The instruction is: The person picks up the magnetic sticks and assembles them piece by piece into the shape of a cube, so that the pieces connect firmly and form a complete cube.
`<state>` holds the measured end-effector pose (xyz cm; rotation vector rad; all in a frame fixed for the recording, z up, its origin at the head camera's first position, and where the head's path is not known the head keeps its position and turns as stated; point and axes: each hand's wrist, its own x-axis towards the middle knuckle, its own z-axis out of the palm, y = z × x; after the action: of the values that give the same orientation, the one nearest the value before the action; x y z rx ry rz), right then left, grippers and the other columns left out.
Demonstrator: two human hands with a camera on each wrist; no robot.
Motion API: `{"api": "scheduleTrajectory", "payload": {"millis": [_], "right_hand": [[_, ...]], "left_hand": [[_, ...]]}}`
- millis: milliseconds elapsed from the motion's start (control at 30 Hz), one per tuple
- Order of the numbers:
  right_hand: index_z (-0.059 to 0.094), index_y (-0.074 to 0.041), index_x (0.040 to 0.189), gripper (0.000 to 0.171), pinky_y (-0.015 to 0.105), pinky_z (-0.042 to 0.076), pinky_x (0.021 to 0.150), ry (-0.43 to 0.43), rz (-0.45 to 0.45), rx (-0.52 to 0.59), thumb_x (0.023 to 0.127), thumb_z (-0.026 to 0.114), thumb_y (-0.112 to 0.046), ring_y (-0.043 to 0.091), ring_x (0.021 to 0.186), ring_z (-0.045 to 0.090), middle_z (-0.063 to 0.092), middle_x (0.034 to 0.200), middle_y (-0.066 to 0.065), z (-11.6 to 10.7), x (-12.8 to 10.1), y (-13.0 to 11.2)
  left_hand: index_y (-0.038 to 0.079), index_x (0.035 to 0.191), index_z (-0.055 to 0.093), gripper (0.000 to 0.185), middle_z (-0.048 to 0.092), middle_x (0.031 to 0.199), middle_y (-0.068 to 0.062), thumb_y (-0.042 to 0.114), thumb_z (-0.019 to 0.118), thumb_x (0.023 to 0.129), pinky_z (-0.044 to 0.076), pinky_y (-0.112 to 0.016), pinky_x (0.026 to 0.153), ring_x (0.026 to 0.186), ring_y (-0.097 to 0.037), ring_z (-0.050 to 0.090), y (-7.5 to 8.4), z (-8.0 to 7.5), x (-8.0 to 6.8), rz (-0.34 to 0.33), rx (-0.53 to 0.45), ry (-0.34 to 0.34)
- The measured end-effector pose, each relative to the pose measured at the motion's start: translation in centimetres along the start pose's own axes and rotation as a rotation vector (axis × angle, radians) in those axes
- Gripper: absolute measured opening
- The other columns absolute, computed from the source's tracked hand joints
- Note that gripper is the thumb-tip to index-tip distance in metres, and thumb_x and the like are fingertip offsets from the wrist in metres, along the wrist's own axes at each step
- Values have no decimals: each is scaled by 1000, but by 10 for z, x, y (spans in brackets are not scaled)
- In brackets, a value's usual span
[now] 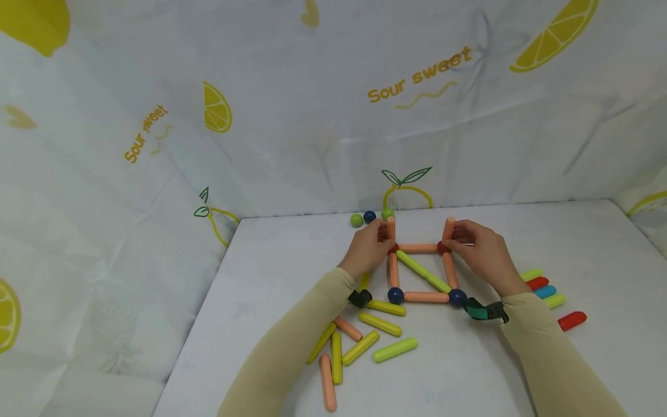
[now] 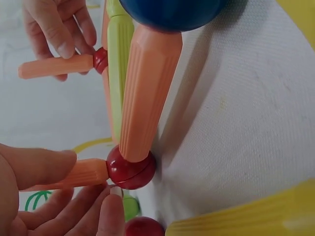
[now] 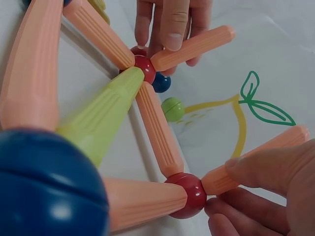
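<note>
A square frame of orange sticks [image 1: 426, 297] lies on the table, with blue balls [image 1: 395, 295] at its near corners and red balls [image 1: 443, 248] at its far ones. A yellow-green diagonal [image 1: 417, 267] crosses it. At the far left corner my left hand [image 1: 365, 249] pinches an upright orange stick [image 1: 391, 227] that meets the red ball [image 2: 130, 169]. My right hand [image 1: 484, 252] holds another upright orange stick [image 3: 266, 157] between thumb and fingers, its lower end against the far right red ball [image 3: 189, 195].
Loose yellow sticks [image 1: 380, 324] and a few orange ones [image 1: 327, 382] lie scattered at the near left. More sticks, red [image 1: 572, 321], blue and yellow-green, are by the right forearm. Green [image 1: 356, 220] and blue balls [image 1: 369, 216] sit along the table's back edge, before a lemon-print cloth [image 1: 292, 150].
</note>
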<state>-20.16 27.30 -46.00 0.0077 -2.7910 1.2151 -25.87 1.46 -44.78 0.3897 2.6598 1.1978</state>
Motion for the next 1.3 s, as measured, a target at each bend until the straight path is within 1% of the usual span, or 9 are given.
{"api": "scheduleTrajectory", "payload": {"millis": [167, 333, 433, 533, 633, 800, 933, 1067, 1300], "right_hand": [[58, -3, 147, 53, 70, 49, 106, -17, 13, 6, 105, 74, -31, 47, 128, 67, 70, 138, 26, -5, -1, -2], [52, -1, 154, 60, 67, 55, 99, 36, 59, -24, 108, 67, -37, 51, 131, 62, 66, 142, 29, -22, -5, -4], [53, -3, 153, 57, 44, 60, 88, 130, 95, -38, 109, 61, -37, 49, 129, 62, 66, 140, 28, -33, -13, -10], [58, -4, 148, 50, 15, 47, 82, 200, 90, -30, 109, 61, -35, 44, 122, 65, 68, 134, 26, -35, -25, -21], [64, -3, 138, 41, 10, 46, 79, 188, 11, -47, 107, 67, -30, 39, 111, 67, 71, 124, 23, -23, -39, -39], [73, -6, 124, 26, 22, 54, 75, -2, -159, -118, 100, 77, -17, 25, 93, 67, 75, 105, 11, 25, -59, -78], [77, -11, 117, 21, 26, 55, 72, -207, -264, -153, 97, 81, -15, 13, 84, 61, 72, 97, -2, 73, -72, -113], [78, -12, 108, 14, 28, 55, 73, -341, -328, -194, 98, 82, -21, 9, 80, 59, 71, 95, -3, 112, -82, -145], [73, -11, 87, 20, 26, 44, 59, -437, -326, -263, 103, 74, -21, 14, 65, 54, 61, 75, 0, 150, -84, -168]], "left_hand": [[14, 152, 55, 49, 69, 145, -5, 30, 68, 108, 57, -38, 110, 134, -21, 67, -6, -11, -11, 9, 24, -4], [12, 150, 58, 46, 71, 142, -8, 31, 66, 109, 59, -38, 108, 129, -23, 70, -15, -32, -36, 84, 120, -12], [11, 141, 67, 38, 74, 133, -6, 30, 66, 108, 61, -34, 102, 120, -21, 72, -26, -48, -59, 130, 196, -38], [13, 126, 75, 26, 77, 117, 0, 29, 68, 107, 61, -28, 90, 103, -12, 71, -42, -65, -86, 142, 284, -66], [17, 112, 78, 14, 75, 99, 8, 27, 72, 105, 57, -23, 79, 88, -5, 65, -57, -80, -116, 141, 332, -100], [17, 102, 79, 2, 72, 91, 14, 17, 79, 100, 56, -21, 78, 82, -2, 63, -68, -95, -166, 204, 241, -261], [21, 101, 79, 12, 71, 94, 16, 10, 81, 97, 54, -17, 80, 85, 1, 63, -74, -94, -198, 281, 324, -341], [27, 102, 79, 27, 70, 103, 19, 3, 85, 90, 53, -14, 83, 93, 4, 64, -81, -85, -217, 356, 487, -332], [28, 100, 80, 27, 69, 112, 14, 5, 89, 87, 53, -11, 84, 102, 1, 67, -89, -78, -231, 507, 562, -243]]}}
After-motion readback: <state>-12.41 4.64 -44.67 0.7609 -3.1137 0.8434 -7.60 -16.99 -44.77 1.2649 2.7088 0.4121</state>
